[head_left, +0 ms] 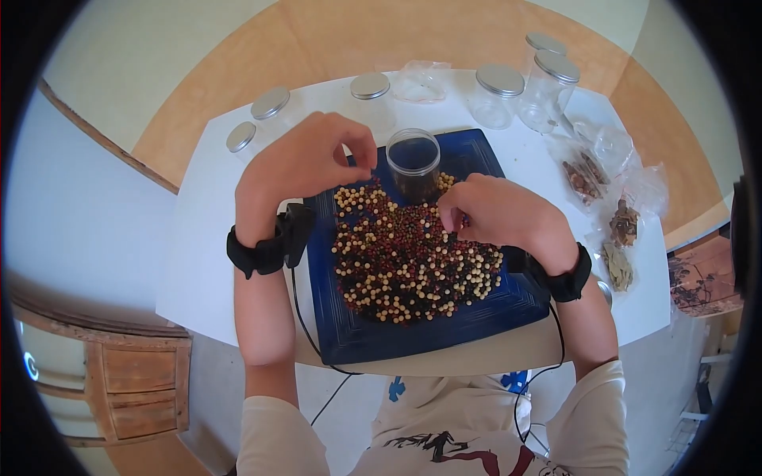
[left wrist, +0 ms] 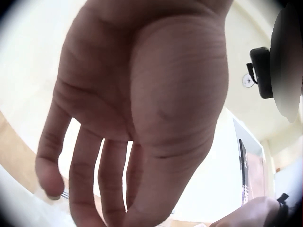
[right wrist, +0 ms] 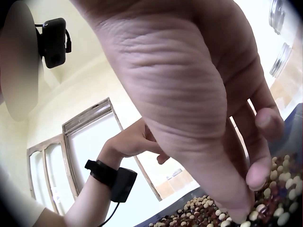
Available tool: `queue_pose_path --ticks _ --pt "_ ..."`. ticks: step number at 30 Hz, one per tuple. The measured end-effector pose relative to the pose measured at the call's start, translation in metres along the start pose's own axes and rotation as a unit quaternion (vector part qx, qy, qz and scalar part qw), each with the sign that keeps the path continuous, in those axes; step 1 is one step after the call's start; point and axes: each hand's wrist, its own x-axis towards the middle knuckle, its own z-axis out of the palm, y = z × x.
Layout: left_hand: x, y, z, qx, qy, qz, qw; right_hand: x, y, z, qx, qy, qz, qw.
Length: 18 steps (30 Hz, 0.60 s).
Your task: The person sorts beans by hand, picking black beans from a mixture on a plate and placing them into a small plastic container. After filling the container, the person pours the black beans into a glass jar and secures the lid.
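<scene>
Mixed beans (head_left: 413, 270), cream, dark red and black, lie heaped on a square blue tray (head_left: 373, 341). At the tray's far side stands an uncovered clear jar (head_left: 413, 159) with dark contents. My left hand (head_left: 309, 159) hangs left of the jar, thumb and forefinger tips brought together on a small dark bean (head_left: 373, 170). My right hand (head_left: 504, 210) is bent down over the heap's right side; in the right wrist view its thumb tip (right wrist: 239, 213) is down among the beans. I cannot tell whether its fingertips pinch one.
Several lidded clear jars, such as one at the back right (head_left: 498, 95) and one at the left (head_left: 271, 111), stand along the white table (head_left: 206, 285). Plastic bags of dried brown pieces (head_left: 583, 178) and leaves (head_left: 617, 266) lie to the right. Wrist-camera cables run over the tray's sides.
</scene>
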Motion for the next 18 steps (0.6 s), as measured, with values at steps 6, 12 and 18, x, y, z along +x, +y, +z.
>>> queue_pose_path --ticks 6,12,18 --pt "0.006 -0.018 0.013 0.026 -0.098 -0.026 0.995 0.002 0.0 0.003 -0.016 -0.005 -0.004 1.0" --pt "0.007 -0.022 0.016 0.054 -0.134 -0.073 0.987 0.003 -0.001 0.002 -0.013 -0.005 -0.006 1.0" --pt "-0.002 -0.025 0.02 0.075 -0.129 -0.165 0.975 -0.003 -0.009 -0.021 0.06 0.029 -0.062 0.996"
